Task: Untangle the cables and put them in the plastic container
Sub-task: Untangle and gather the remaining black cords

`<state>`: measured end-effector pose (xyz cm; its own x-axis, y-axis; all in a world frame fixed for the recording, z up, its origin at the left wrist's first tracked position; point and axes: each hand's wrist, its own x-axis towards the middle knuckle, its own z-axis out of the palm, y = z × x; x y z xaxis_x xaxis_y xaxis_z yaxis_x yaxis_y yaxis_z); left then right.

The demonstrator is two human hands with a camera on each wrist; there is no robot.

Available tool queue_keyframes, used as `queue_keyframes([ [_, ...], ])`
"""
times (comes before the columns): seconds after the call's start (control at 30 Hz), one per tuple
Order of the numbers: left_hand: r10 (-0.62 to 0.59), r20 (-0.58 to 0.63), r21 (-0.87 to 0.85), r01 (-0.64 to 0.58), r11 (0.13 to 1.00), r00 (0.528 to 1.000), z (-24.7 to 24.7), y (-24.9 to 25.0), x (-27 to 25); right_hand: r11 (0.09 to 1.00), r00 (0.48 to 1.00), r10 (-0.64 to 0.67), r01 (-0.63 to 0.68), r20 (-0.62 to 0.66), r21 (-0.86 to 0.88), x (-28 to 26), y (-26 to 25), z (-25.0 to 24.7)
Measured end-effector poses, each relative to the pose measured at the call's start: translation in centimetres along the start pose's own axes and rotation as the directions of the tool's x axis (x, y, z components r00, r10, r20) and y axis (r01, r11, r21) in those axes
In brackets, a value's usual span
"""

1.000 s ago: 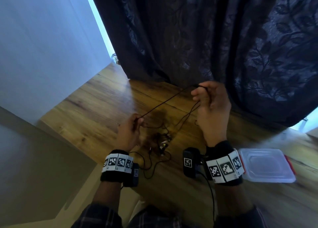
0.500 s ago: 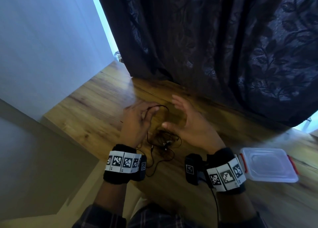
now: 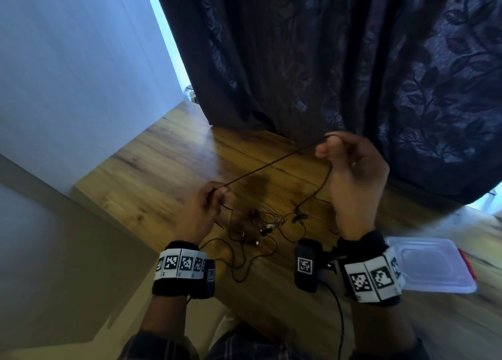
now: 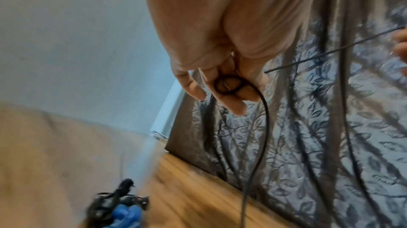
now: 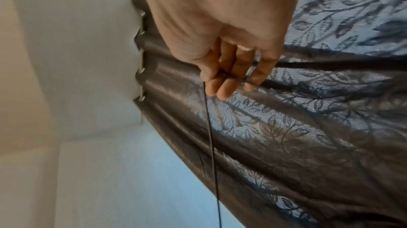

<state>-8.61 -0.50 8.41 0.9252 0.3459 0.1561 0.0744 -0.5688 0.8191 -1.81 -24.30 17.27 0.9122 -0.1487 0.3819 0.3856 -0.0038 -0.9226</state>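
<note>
A thin black cable runs taut between my two hands above the wooden table. My left hand pinches one end low on the left; in the left wrist view the cable makes a small loop round the fingers of that left hand. My right hand is raised higher and grips the cable, which drops straight from the right hand in the right wrist view. A tangle of cables with small plugs lies on the table between my wrists. The clear plastic container sits at the right with its lid on.
A dark patterned curtain hangs along the table's far edge, just behind my right hand. A pale wall runs at the left, past the table's left edge. Both wrists carry black camera units with marker bands.
Half a second ago both hands were low over the tangle with the right one open. Now the right hand has risen, gripping the cable, and drawn it taut from the left hand.
</note>
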Motion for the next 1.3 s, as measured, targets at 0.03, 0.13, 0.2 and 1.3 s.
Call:
queue_keyframes([
  [0.03, -0.019, -0.022, -0.014, 0.019, 1.000, 1.000, -0.3, -0.1, 0.0, 0.999, 0.999, 0.048, -0.048, 0.018, -0.027, 0.2, 0.2, -0.5],
  [0.13, -0.002, -0.064, -0.057, -0.002, 0.998, 0.998, -1.0, 0.6, 0.2, 0.888, 0.884, 0.358, -0.222, 0.301, -0.403, 0.4, 1.4, -1.0],
  [0.2, 0.068, -0.070, -0.079, -0.073, 0.994, 0.995, -1.3, 1.9, 0.3, 0.736, 0.685, 0.557, -0.146, 0.469, -0.661, -0.1, 2.1, -0.8],
  [1.3, -0.030, 0.266, -0.266, 0.103, 0.958, 0.964, -4.6, 0.9, 0.2, 0.633, 0.899, 0.381, -0.084, 0.215, -0.769, 0.2, 5.9, -0.9],
])
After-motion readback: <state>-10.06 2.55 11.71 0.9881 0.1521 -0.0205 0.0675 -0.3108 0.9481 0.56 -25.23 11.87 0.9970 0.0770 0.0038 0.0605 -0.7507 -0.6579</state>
